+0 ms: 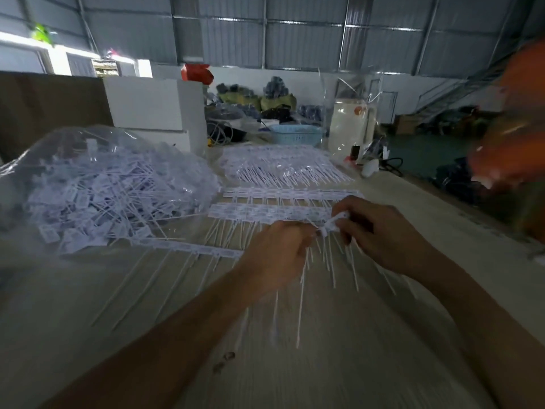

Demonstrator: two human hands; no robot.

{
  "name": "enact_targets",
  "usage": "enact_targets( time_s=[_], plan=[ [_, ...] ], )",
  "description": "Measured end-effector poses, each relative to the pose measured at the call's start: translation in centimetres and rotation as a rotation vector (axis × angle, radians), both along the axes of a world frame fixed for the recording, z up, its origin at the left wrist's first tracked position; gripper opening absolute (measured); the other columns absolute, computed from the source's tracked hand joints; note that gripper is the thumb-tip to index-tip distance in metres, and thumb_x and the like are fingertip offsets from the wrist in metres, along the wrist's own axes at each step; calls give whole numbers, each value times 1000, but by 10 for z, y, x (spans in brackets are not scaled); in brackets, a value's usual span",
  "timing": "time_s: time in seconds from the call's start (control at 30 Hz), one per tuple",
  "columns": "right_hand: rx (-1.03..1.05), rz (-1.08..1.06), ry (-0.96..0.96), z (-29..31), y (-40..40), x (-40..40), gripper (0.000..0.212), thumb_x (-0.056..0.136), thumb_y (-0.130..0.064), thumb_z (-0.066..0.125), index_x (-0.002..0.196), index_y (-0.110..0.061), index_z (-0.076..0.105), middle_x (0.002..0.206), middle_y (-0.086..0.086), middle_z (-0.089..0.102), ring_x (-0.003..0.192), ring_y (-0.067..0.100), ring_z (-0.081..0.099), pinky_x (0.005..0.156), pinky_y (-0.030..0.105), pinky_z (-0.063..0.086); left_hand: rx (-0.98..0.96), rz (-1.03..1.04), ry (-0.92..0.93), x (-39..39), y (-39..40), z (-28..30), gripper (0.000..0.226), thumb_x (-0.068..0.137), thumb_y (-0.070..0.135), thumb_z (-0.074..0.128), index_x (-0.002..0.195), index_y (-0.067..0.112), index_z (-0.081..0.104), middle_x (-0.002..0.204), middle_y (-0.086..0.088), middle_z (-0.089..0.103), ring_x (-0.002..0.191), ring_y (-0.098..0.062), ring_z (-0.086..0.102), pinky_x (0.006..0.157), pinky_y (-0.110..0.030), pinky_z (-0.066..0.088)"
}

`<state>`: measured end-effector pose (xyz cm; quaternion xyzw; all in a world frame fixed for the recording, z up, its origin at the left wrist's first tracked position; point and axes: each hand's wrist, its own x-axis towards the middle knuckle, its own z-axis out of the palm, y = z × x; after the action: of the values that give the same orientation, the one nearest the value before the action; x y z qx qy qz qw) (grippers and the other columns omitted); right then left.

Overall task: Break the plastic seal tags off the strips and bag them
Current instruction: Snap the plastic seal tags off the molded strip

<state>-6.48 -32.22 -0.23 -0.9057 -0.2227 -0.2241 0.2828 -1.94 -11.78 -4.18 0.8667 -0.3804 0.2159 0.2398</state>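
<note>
Both hands are held together above the middle of the counter (88, 305). A bundle of white tags (334, 224) is pinched between them: the left hand (277, 249) is curled round the near part of the bundle, with the long thin tails hanging down past its fingers toward the near edge, and the right hand (380, 234) is closed on the flat tag heads at the top. Motion blur hides which fingers do the pinching.

Just beyond the hands, two strips (265, 212) of joined tags are laid flat across the counter, one behind the other, their tails pointing near. A third strip (191, 250) is laid to the left of the hands, its tails also pointing near. Farther back, a spread of more strips (283, 165) is laid out.

On the left, a large clear bag (97, 184) is heaped with loose tags and rests on the counter, its near edge touching the third strip.

At the far end, a blue basket (296, 134) and a white container (351, 125) wrapped in clear film are set. A blurred orange shape (513, 122) is seen at the right edge.
</note>
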Motion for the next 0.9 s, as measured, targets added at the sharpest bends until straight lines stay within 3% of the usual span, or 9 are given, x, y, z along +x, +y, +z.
enact_targets(
  time_s=[0.17, 0.27, 0.37, 0.47, 0.6, 0.67, 0.73, 0.83, 0.9],
  plan=[
    [-31, -66, -134, -9, -1, 6, 13, 99, -9, 58, 104, -20, 63, 67, -11, 65, 54, 4, 58, 56, 14, 41, -142, -69, 52, 1, -2, 0, 20, 100, 19, 52, 82, 18, 60, 68, 11, 54, 63, -6, 53, 59, -29, 40],
    [-53, -259, -172, -6, -10, 10, 18, 99, -10, 55, 108, -25, 58, 71, -14, 63, 56, 2, 58, 56, 24, 46, -178, -93, 47, -5, -2, 1, 6, 96, 21, 62, 93, 20, 67, 70, 21, 46, 60, 2, 43, 60, -12, 29],
    [97, -249, -65, 1, -14, 9, 20, 101, -16, 53, 111, -32, 58, 69, -8, 67, 52, 3, 61, 49, 13, 46, -205, -117, 40, -11, -4, 2, 6, 92, 24, 67, 94, 19, 67, 75, 13, 62, 67, -3, 56, 60, -18, 38],
    [201, -56, 111, 1, 3, 3, 20, 102, -18, 53, 98, -27, 70, 70, -3, 67, 49, 6, 57, 50, 18, 45, -345, -65, 107, -11, -4, 9, 24, 85, 27, 76, 107, 22, 66, 90, 5, 74, 77, -5, 66, 63, -10, 45],
    [236, 57, 224, 0, 19, 0, 34, 98, -33, 56, 86, -5, 72, 61, 5, 60, 47, 7, 50, 50, 17, 39, -397, -49, 106, -11, -3, 11, 32, 80, 31, 80, 101, 17, 61, 88, 3, 75, 75, -6, 68, 62, -18, 50],
    [182, 47, 244, 1, 16, -1, 31, 95, -35, 62, 84, -8, 72, 58, 2, 58, 48, 8, 48, 51, 20, 38, -386, -107, 124, -11, 1, 13, 31, 81, 29, 80, 104, 15, 64, 92, 4, 74, 82, -4, 68, 69, -18, 53],
    [285, 50, 272, 0, 12, -2, 24, 96, -30, 63, 88, -10, 73, 59, -2, 57, 48, 9, 46, 49, 20, 37, -314, -167, 174, -8, 9, 13, 28, 86, 28, 76, 109, 14, 66, 96, 4, 74, 82, -5, 69, 72, -26, 56],
    [434, 58, 299, -2, 10, -2, 20, 97, -23, 61, 88, -11, 74, 61, 3, 56, 50, 13, 46, 48, 22, 38, -189, -122, 182, -4, 19, 9, 24, 91, 31, 70, 112, 19, 68, 90, 4, 73, 72, -10, 67, 66, -31, 53],
    [389, 60, 270, -4, 12, -2, 18, 98, -22, 61, 89, -14, 74, 59, -3, 56, 48, 10, 47, 49, 19, 39, -147, -100, 100, -3, 20, 7, 15, 96, 26, 63, 105, 16, 69, 81, 1, 70, 67, -14, 63, 63, -33, 50]
  ],
)
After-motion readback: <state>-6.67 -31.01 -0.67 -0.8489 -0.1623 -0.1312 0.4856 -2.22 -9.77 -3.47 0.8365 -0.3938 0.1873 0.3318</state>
